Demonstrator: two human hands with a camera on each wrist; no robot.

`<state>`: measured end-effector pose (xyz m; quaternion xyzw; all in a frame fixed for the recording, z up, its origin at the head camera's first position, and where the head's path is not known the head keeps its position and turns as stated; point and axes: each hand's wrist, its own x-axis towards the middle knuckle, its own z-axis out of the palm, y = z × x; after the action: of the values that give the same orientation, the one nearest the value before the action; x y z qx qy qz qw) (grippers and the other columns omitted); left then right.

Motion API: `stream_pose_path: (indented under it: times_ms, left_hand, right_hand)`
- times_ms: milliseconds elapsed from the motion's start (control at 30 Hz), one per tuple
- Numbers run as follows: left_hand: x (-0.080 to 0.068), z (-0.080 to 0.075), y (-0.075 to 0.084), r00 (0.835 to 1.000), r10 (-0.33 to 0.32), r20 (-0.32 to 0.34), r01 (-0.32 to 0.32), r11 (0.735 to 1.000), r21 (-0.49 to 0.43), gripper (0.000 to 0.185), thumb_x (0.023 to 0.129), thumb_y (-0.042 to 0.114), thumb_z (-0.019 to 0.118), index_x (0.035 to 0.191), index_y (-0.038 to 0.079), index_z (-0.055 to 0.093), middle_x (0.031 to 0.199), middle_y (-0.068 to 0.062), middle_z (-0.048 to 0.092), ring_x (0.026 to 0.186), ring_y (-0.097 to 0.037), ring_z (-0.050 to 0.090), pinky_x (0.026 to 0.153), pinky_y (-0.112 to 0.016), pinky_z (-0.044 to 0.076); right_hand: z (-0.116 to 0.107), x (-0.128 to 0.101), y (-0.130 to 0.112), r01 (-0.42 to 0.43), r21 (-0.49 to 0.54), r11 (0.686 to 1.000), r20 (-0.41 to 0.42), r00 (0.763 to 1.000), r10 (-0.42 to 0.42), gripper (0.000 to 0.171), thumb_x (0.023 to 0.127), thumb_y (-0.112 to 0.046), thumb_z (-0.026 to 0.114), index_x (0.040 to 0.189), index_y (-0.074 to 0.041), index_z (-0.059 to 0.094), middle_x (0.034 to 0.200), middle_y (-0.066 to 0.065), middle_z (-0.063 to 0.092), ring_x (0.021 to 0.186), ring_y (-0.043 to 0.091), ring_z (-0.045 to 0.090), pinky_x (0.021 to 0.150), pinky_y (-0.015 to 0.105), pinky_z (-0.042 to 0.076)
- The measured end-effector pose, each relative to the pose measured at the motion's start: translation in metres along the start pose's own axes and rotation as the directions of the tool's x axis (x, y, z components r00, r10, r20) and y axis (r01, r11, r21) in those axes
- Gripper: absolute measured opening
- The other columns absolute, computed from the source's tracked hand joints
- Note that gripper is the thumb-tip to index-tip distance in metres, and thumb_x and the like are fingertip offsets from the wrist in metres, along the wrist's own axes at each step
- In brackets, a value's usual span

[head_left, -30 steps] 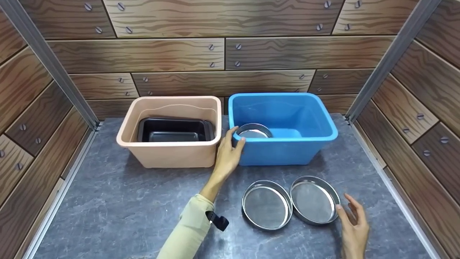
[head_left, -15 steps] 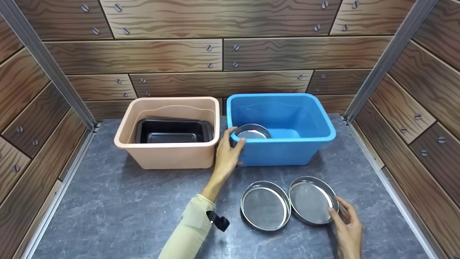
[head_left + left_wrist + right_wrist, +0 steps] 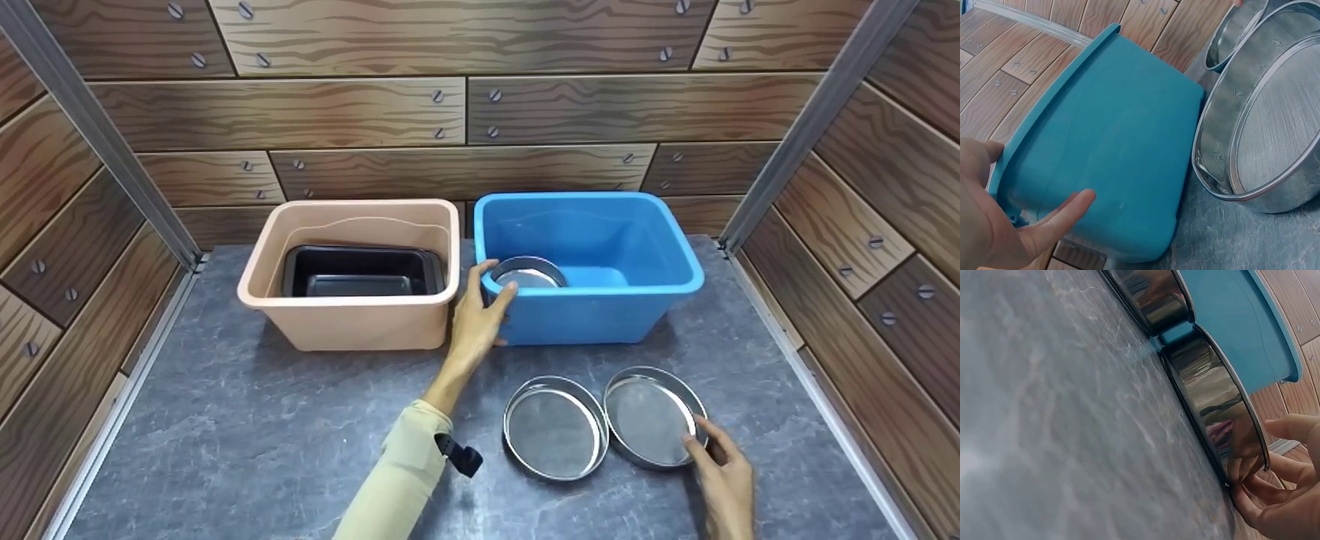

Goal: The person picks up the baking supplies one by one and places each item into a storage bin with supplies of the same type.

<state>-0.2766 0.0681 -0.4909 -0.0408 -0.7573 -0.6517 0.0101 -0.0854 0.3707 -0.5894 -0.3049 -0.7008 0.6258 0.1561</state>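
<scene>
My left hand (image 3: 480,311) rests on the front-left corner of the blue bin (image 3: 600,315), thumb against the rim and straight fingers on the outer wall (image 3: 1117,140). Inside that bin a round steel sieve (image 3: 529,271) leans in the near-left corner. Two more steel mesh sieves lie side by side on the grey table. The left sieve (image 3: 555,427) is untouched. My right hand (image 3: 697,444) pinches the near-right rim of the right sieve (image 3: 649,412), thumb on top and fingers under the wall (image 3: 1219,405).
A beige bin (image 3: 352,326) stands left of the blue one and holds a black baking tray (image 3: 360,274). Wood-pattern walls with metal posts close in the back and both sides. Bare grey tabletop (image 3: 247,435) spreads to the front left.
My right hand has moved in from the right and taken hold of the right sieve's rim. The left hand stays at the blue bin's corner.
</scene>
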Motion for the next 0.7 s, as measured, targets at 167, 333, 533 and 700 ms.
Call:
stream_pose_path:
  times_ms: [167, 333, 533, 700]
  left_hand:
    - [0.003, -0.002, -0.003, 1.000, -0.008, 0.010, 0.009, 0.999, -0.043, 0.051, 0.090, 0.048, 0.065, 0.137, 0.044, 0.044, 0.106, -0.012, 0.060, 0.079, -0.037, 0.068, 0.046, -0.039, 0.057]
    - [0.006, -0.004, -0.005, 1.000, 0.012, 0.000, -0.012, 0.998, -0.068, 0.051, 0.089, 0.044, 0.067, 0.136, 0.041, 0.046, 0.096, -0.013, 0.062, 0.076, -0.039, 0.069, 0.054, -0.039, 0.059]
    - [0.007, -0.004, -0.008, 0.997, 0.072, -0.033, -0.072, 0.997, 0.020, 0.050, 0.087, 0.050, 0.068, 0.133, 0.041, 0.049, 0.103, -0.011, 0.067, 0.088, -0.035, 0.068, 0.073, -0.042, 0.058]
    - [0.006, -0.004, -0.011, 0.991, 0.111, -0.074, -0.094, 0.975, 0.203, 0.053, 0.084, 0.061, 0.064, 0.132, 0.044, 0.050, 0.139, 0.006, 0.055, 0.119, -0.018, 0.054, 0.098, -0.039, 0.044]
  right_hand:
    - [0.000, 0.000, -0.002, 0.012, 0.002, 1.000, 0.019, 1.000, -0.012, 0.048, 0.090, -0.014, 0.070, 0.135, -0.003, 0.055, 0.132, -0.001, 0.059, 0.126, 0.009, 0.046, 0.090, 0.006, 0.041]
    - [0.000, 0.001, -0.006, 0.030, 0.026, 0.999, 0.081, 0.996, -0.032, 0.052, 0.093, -0.007, 0.064, 0.141, 0.002, 0.046, 0.153, 0.018, 0.035, 0.144, 0.025, 0.025, 0.111, 0.017, 0.029]
    - [0.002, -0.002, -0.007, 0.000, 0.051, 0.999, 0.093, 0.996, -0.005, 0.057, 0.094, -0.010, 0.064, 0.146, -0.003, 0.041, 0.157, 0.014, 0.028, 0.146, 0.024, 0.020, 0.115, 0.022, 0.024]
    - [0.003, -0.007, -0.004, -0.001, 0.038, 0.999, 0.066, 0.998, -0.001, 0.058, 0.094, -0.009, 0.063, 0.146, -0.002, 0.040, 0.157, 0.014, 0.026, 0.146, 0.024, 0.018, 0.116, 0.021, 0.022]
